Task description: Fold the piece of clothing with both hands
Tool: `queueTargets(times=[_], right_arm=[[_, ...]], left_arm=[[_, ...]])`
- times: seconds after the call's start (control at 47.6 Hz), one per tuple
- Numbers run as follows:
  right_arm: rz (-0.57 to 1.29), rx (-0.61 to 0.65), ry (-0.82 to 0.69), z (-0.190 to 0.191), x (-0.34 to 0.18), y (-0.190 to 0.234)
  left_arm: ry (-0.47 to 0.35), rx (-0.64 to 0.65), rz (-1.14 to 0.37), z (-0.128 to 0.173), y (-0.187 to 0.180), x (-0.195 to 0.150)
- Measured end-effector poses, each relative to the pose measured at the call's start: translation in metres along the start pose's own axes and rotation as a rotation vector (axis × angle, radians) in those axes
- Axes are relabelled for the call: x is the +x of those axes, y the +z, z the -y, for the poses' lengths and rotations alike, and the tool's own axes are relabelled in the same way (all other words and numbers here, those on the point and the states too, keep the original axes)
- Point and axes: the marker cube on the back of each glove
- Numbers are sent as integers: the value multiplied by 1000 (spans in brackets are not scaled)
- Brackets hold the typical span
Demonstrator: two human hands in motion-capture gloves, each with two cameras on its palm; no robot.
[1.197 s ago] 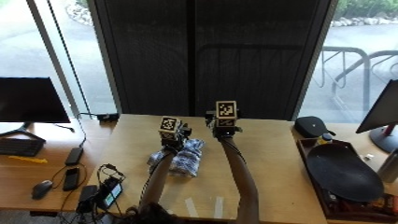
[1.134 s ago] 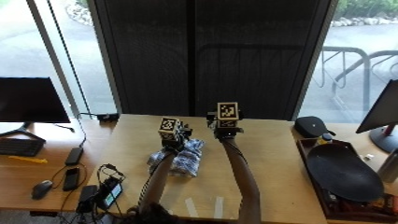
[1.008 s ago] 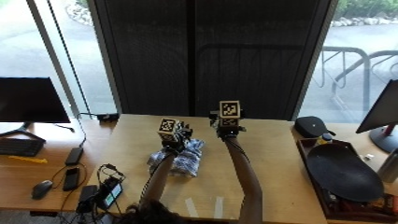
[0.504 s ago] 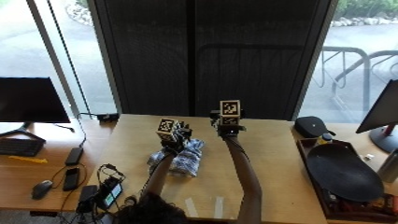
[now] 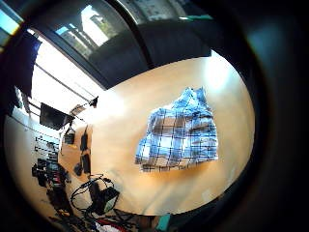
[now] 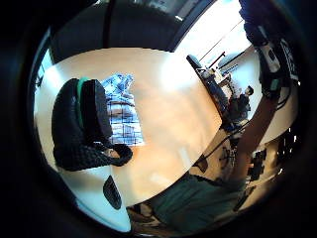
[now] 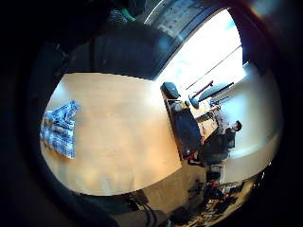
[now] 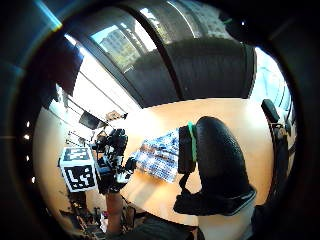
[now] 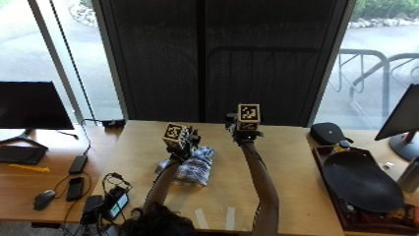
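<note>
A blue-and-white plaid garment (image 9: 191, 168) lies folded into a small bundle on the wooden table (image 9: 288, 162), left of centre. My left hand (image 9: 181, 145) hovers just above its far edge and holds nothing. The left palm views show the garment (image 5: 178, 133) lying flat below, with my left thumb (image 6: 84, 124) free beside the garment (image 6: 122, 111). My right hand (image 9: 243, 132) is raised over bare table to the right of the bundle, also holding nothing; its thumb (image 8: 216, 160) is straight. From that palm the garment (image 7: 59, 127) lies well off to the side.
A monitor (image 9: 33, 105), keyboard (image 9: 19, 154), mouse (image 9: 43, 198), phone (image 9: 75, 187) and cables (image 9: 111, 196) crowd the table's left. A dark tray with a black oval dish (image 9: 360, 184) and a second monitor (image 9: 403, 120) stand at right. Two tape marks (image 9: 229, 216) lie near the front edge.
My right hand has drifted slightly to the right, away from the bundle. The left hand stays above the garment, which has not moved.
</note>
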Motion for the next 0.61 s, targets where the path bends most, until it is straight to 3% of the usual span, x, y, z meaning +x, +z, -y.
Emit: queueTargets(times=[0.063,0.105,0.231,0.336,0.441,0.609], right_arm=[[39,-151,-3,-21,-5,2],[57,-167,-9,-24,-7,2],[57,-154,-7,-26,-10,-2],[19,39,-14,-15,-3,-17],[96,-93,-44,-49,-6,-16],[50,-66,-33,-43,16,-28]], left_arm=[[2,-7,19,-1,1,-3],[1,-25,32,-4,2,-4],[10,7,9,-1,3,-2],[-3,36,-38,6,13,3],[1,-24,-19,-2,23,18],[55,-28,-12,-2,32,38]])
